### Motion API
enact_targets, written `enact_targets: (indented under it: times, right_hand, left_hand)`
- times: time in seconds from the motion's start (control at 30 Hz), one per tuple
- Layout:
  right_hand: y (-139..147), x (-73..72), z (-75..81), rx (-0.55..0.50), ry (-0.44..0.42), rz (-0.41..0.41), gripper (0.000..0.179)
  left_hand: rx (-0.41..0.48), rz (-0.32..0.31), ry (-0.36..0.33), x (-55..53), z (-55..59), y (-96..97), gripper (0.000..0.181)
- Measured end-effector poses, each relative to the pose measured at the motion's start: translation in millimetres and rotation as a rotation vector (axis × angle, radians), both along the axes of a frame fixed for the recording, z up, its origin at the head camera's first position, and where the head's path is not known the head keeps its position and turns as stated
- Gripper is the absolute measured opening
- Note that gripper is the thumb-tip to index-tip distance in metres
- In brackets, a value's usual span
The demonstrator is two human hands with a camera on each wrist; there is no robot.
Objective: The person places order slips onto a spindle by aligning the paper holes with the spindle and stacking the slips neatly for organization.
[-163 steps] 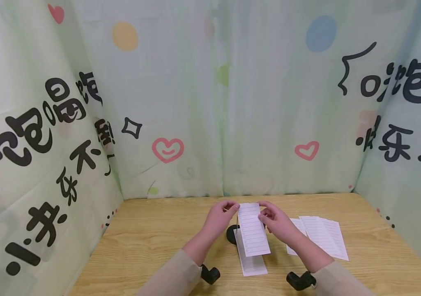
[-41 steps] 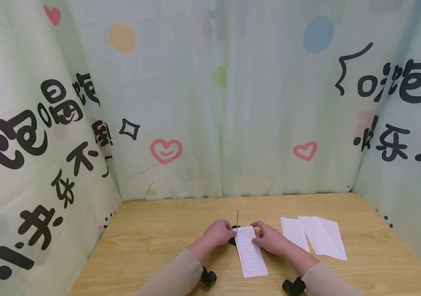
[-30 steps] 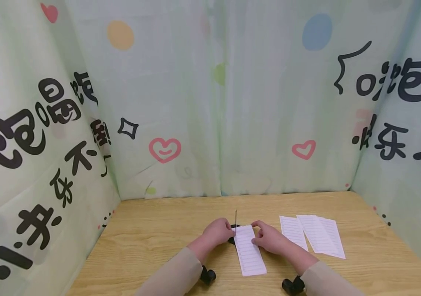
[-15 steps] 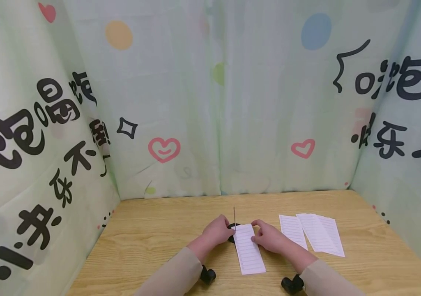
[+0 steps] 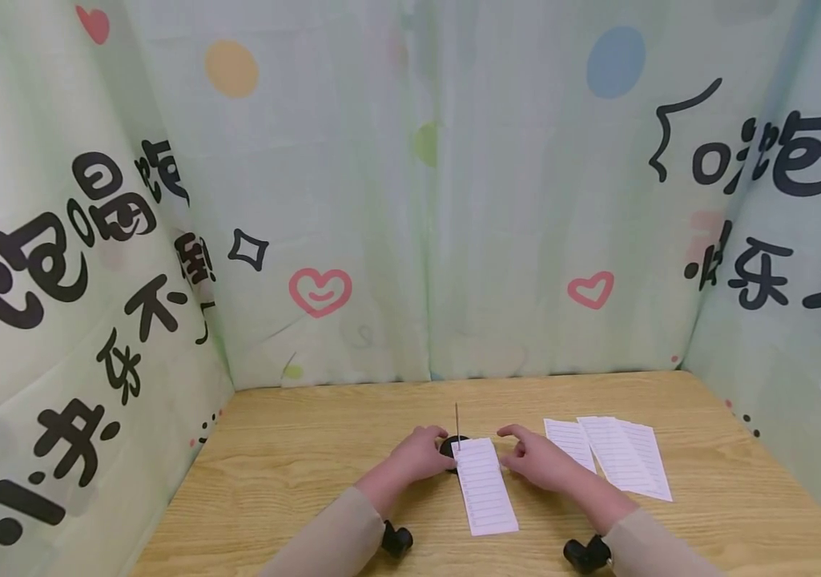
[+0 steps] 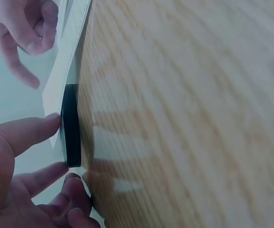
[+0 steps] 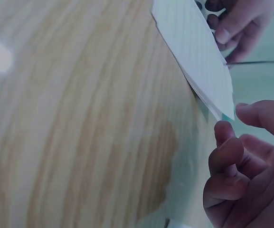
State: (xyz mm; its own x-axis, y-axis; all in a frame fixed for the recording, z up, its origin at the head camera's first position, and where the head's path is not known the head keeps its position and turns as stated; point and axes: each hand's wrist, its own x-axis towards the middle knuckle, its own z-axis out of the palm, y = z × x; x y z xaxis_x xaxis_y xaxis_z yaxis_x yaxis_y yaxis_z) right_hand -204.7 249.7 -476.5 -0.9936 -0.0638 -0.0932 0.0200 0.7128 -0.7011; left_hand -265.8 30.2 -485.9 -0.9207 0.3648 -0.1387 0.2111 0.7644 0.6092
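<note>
A paper spike, its thin upright rod (image 5: pixel 456 421) rising from a round black base (image 6: pixel 71 128), stands on the table. Lined paper slips (image 5: pixel 485 489) lie stacked on it, the rod passing through near their upper left corner. In the right wrist view, the layered edges of the slips (image 7: pixel 198 61) show. My left hand (image 5: pixel 417 455) is at the base's left side, thumb extended to its top and index fingertip at its edge. Just right of the slips, my right hand (image 5: pixel 543 461) has thumb and index finger spread apart, with nothing between them.
More lined slips (image 5: pixel 619 457) lie fanned out on the wooden table (image 5: pixel 295 457) to the right, partly behind the right hand. A printed curtain (image 5: pixel 381 200) encloses the table at the back and sides. Each wrist carries a black camera (image 5: pixel 586 553).
Earlier both hands held a slip high at the rod's tip, then brought it down onto the slip below. Now the right hand has let go and drawn right; the left fingers have loosened and backed left.
</note>
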Motion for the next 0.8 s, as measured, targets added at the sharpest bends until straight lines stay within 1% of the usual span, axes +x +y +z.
enact_targets:
  times: [0.17, 0.33, 0.43, 0.53, 0.63, 0.8]
  right_hand:
    - [17.9, 3.7, 3.6, -0.062, -0.002, 0.049, 0.048]
    - [36.0, 8.0, 9.5, -0.099, 0.021, 0.100, 0.050]
    - [44.2, 9.4, 11.9, -0.095, 0.032, 0.107, 0.051]
    - [50.4, 10.8, 14.6, -0.090, 0.040, 0.103, 0.051]
    - [55.3, 12.8, 18.0, -0.084, 0.032, 0.075, 0.051]
    - [67.2, 16.7, 21.8, -0.066, 0.049, 0.042, 0.050]
  left_hand:
    - [0.014, -0.026, -0.031, 0.1, -2.9, -2.9, 0.058]
    - [0.033, -0.018, -0.053, -0.3, -3.6, -3.7, 0.060]
    - [0.036, -0.015, -0.051, -1.2, -3.6, -4.2, 0.059]
    - [0.041, -0.017, -0.049, -1.4, -2.5, -4.7, 0.059]
    - [0.046, -0.017, -0.054, -0.4, -0.9, -5.0, 0.059]
    - [0.042, -0.019, -0.054, 0.2, -0.8, -4.7, 0.059]
